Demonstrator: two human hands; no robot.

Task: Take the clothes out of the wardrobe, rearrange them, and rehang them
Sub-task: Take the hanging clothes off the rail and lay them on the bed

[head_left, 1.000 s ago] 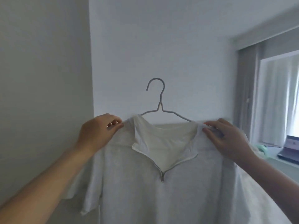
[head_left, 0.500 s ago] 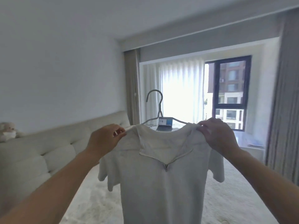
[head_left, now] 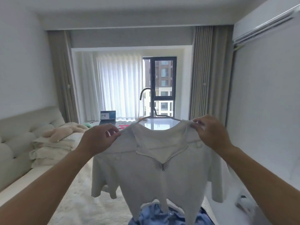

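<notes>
Both my hands, left (head_left: 99,140) and right (head_left: 211,133), pinch the pale grey zip-neck shirt (head_left: 159,172) on its thin wire hanger (head_left: 150,109); rehanging it needs the wardrobe rail.

Head-worn camera looks forward across the room toward the window (head_left: 163,86).

**Room count, by kind**

2 hands: left (head_left: 99,138), right (head_left: 211,133). 1 pale zip-neck top (head_left: 155,172) on 1 wire hanger (head_left: 150,104). 1 blue garment (head_left: 162,216) below. 1 laptop (head_left: 108,116) on 1 tabletop (head_left: 162,125). 1 plush toy (head_left: 65,131) on 1 bed (head_left: 81,192). 1 window (head_left: 164,85), 2 grey curtains (head_left: 206,72), 1 AC unit (head_left: 266,21).
</notes>
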